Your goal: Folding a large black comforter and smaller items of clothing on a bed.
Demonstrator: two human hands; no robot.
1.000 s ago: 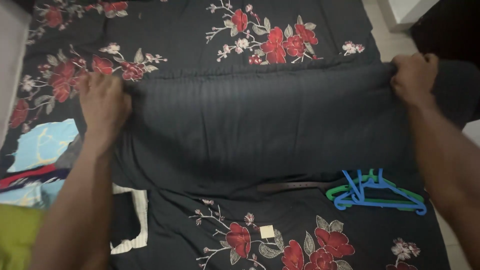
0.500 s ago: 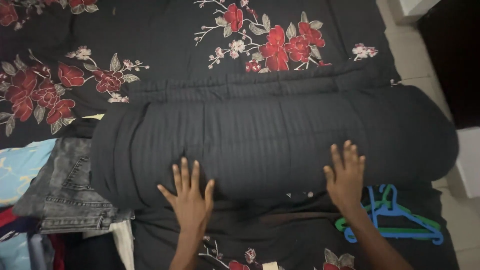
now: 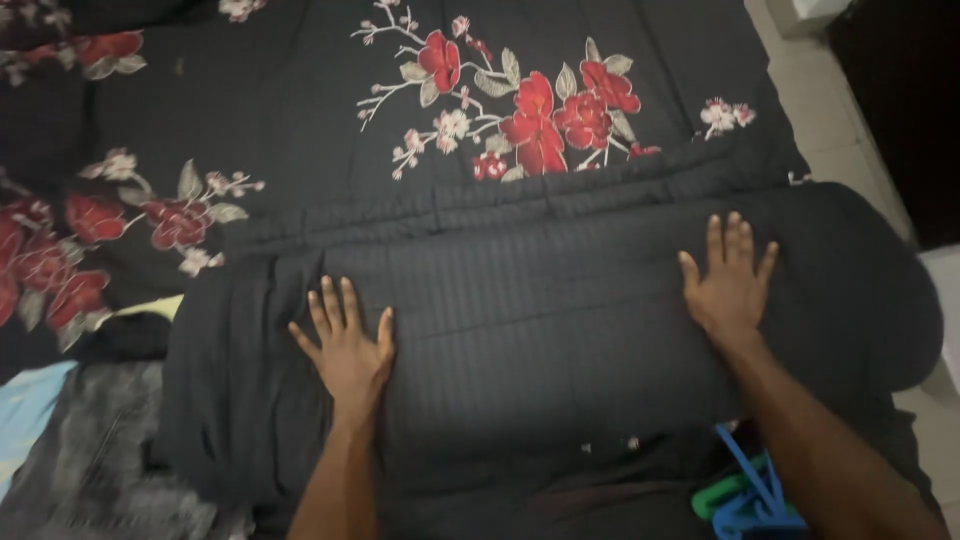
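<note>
While I look down through the head camera, I see both of my hands spread flat on a dark striped cloth (image 3: 520, 330) that lies folded across the bed, running from left to right over the black floral bedspread (image 3: 300, 90). My left hand (image 3: 345, 345) rests palm down on the left part of the cloth, fingers splayed and gripping nothing. My right hand (image 3: 730, 280) presses the right part of it the same way, fingers open and pointing to the far side. The cloth's far edge forms a ridge just near the red flowers (image 3: 545, 110) printed on the bedspread. Near the right forearm, at the near edge, blue and green hangers (image 3: 745, 495) poke out from beside the cloth. At the near left lies a grey denim garment (image 3: 90, 460), touching the cloth's left end, with a light blue fabric (image 3: 25, 410) beside it
</note>
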